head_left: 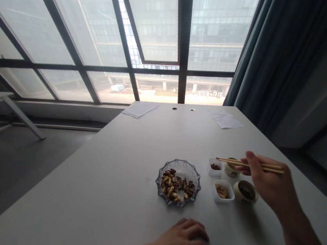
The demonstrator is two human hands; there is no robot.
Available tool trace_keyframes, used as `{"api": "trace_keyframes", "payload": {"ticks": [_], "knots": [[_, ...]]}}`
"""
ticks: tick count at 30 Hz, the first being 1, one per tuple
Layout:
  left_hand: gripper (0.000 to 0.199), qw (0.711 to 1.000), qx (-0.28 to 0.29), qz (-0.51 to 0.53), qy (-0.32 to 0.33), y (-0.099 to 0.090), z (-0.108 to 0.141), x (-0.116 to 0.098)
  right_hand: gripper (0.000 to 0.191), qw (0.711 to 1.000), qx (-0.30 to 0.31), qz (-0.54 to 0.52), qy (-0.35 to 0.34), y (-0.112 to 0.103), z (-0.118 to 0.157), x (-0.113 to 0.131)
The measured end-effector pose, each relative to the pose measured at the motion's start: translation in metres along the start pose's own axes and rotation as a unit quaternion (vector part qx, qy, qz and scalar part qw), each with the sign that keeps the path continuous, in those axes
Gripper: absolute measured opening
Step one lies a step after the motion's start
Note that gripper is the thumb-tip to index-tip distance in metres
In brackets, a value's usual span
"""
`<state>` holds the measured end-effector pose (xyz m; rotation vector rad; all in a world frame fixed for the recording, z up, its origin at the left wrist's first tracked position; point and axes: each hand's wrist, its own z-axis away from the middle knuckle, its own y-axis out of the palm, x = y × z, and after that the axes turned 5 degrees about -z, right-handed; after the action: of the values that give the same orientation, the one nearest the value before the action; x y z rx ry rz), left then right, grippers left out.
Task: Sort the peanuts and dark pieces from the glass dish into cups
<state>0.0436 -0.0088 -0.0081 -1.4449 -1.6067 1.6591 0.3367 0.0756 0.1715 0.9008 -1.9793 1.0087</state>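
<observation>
"Two thin, pale wooden chopsticks (273, 169) are in the right hand (263, 177). Does it hold them tight?"

"Yes, the thumb and fingers pinch them. They lie nearly flat, maybe so the tips can reach over the small square white plastic tub (215, 173) with dark bits (215, 167) inside."

"Is something caught at the tips?"

"I see a dark speck, but I can't tell."

"And the left hand (184, 239)?"

"It lies toward the near side of the white table (99, 194), fingers curled. I can't tell if anything is under it."

"Where's the round clear glass bowl (187, 168) with the spiky rim?"

"Well in from the table's right edge. Tan nut-like pieces (169, 188) sit mostly on its left and dark brown pieces (190, 188) mostly on its right, maybe to keep kinds apart."

"Why is the tub near the right edge?"

"Another square white plastic tub (223, 201) with yellowish slices (221, 191) and two round cream pots (239, 197) are there too. I think that's easy for the right hand."
</observation>
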Motion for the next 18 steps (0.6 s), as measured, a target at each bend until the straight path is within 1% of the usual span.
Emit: {"api": "trace_keyframes", "payload": {"ticks": [2,5,8,10,12,14,15,18], "knots": [[0.025,1.000,-0.005,0.000,0.001,0.000,0.000,0.000,0.053,1.000,0.021,-0.002,-0.003,0.002,0.000,0.001],[0.021,1.000,-0.017,0.002,0.003,0.002,0.000,0.000,0.052,0.999,0.027,-0.024,-0.004,0.008,0.004,0.008],[0.019,1.000,-0.029,0.002,0.007,0.003,0.001,0.000,0.050,0.996,0.042,-0.077,0.010,0.020,0.015,0.018],[0.020,1.000,-0.021,-0.001,0.007,0.003,0.001,0.001,0.052,0.987,0.083,-0.134,0.026,0.034,0.024,0.019],[0.023,1.000,-0.009,-0.004,0.005,0.003,0.001,0.001,0.055,0.972,0.151,-0.179,0.032,0.050,0.033,0.016],[0.024,1.000,-0.008,-0.003,0.003,0.003,0.000,0.001,0.057,0.956,0.217,-0.197,0.026,0.067,0.041,0.007],[0.024,1.000,-0.011,-0.002,0.004,0.003,0.000,0.001,0.057,0.949,0.240,-0.201,0.026,0.075,0.045,0.003],[0.024,1.000,-0.005,0.000,0.004,0.004,0.000,0.002,0.058,0.938,0.274,-0.211,0.038,0.092,0.053,-0.010]]}}
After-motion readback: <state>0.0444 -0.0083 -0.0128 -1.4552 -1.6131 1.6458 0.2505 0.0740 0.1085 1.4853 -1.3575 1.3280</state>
